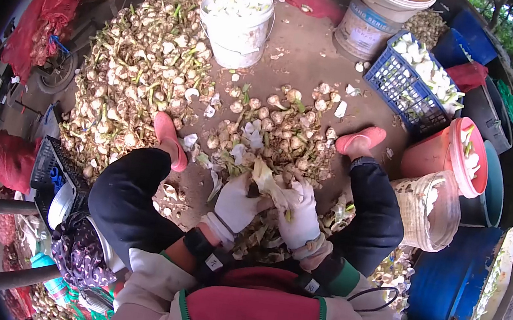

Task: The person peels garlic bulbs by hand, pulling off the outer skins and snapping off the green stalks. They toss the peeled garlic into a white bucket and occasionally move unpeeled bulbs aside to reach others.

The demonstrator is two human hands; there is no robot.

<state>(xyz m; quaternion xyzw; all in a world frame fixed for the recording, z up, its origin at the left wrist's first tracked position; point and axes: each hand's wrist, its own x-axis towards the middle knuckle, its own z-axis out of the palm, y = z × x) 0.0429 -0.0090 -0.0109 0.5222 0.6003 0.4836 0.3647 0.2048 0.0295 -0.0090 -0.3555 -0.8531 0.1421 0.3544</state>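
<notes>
My left hand (236, 208), in a white glove, is closed with its fingertips turned toward the other hand. What it grips, if anything, is hidden. My right hand (298, 216), also gloved in white, is closed around a garlic bulb (277, 192) wrapped in pale, papery skin. A bit of green stem shows under its fingers. Just beyond both hands lies a small heap of unpeeled garlic (292, 132), with loose white skins (252, 135) scattered on it. More husks lie on the ground between my legs.
A large garlic pile (144, 80) spreads at left. Ahead stands a white bucket (235, 47) of peeled garlic. At right are a blue crate (401, 92) of peeled garlic, a pink bucket (432, 154), a woven-patterned bucket (418, 210) and a blue drum (448, 276).
</notes>
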